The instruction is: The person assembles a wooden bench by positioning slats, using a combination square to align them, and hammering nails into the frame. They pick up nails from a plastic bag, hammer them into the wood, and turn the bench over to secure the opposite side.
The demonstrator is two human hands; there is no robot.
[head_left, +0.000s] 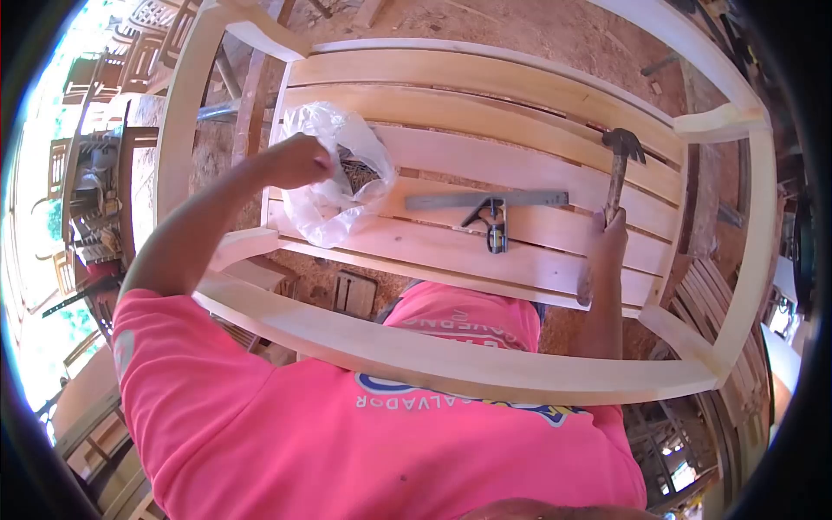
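In my right hand (609,238) is a claw hammer (616,178), its fingers wrapped round the wooden handle and its metal head pointing away from me. My left hand (303,162) is closed at the side of a clear plastic bag (322,227); what its fingers hold, if anything, is hidden. Thin dark pieces that look like nails (357,176) show inside the open bag. Between my hands a combination square (495,208) lies on the wooden slats (416,147). The slats form a flat panel within a pale wooden frame.
A thick pale frame rail (433,364) curves across close to my body, and a frame post (752,234) rises on the right. Stacked boards (706,303) stand beyond it. Wooden chair parts (143,61) crowd the left side. Sawdust covers the floor (555,35).
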